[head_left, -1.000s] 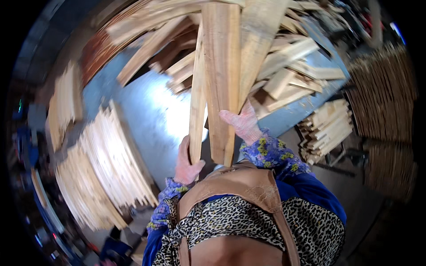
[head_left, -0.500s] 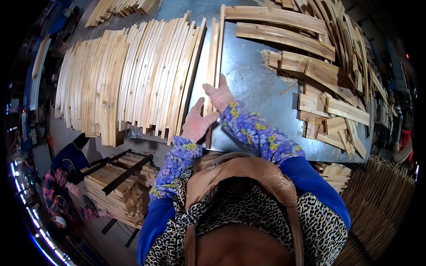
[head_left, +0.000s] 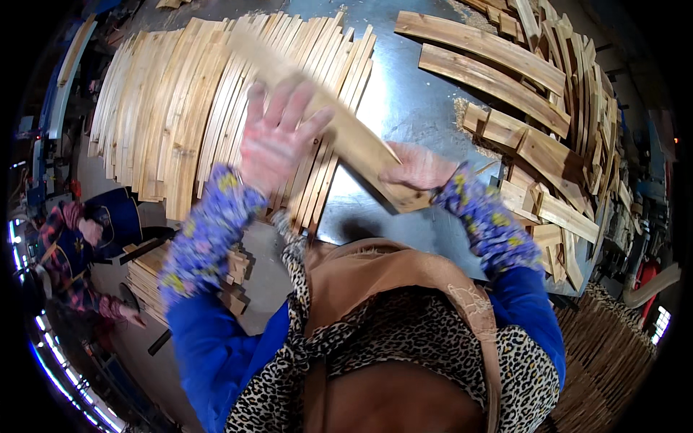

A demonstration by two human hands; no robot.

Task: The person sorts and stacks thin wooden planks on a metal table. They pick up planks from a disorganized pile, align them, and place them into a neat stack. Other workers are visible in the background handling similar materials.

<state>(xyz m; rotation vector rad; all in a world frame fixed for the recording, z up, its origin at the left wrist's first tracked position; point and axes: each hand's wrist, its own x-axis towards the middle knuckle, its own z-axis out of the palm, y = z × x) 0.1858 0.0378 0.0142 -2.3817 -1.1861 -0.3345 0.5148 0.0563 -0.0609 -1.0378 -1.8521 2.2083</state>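
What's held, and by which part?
A wooden board, gripped near its closer end by the right hand; whether the left hand grips it, I can't tell.

From my end, the long, flat tan board (head_left: 354,144) looks like matt bare wood, its grain lost in blur, while the pale, narrow wooden strips (head_left: 162,108) show dry, unvarnished faces with dark knots. I get a glossy glare off the smooth blue-grey metal surface (head_left: 397,105), and I read soft, matt cloth in the gathered purple floral sleeve covers (head_left: 209,227) and leopard-print fabric (head_left: 404,321).
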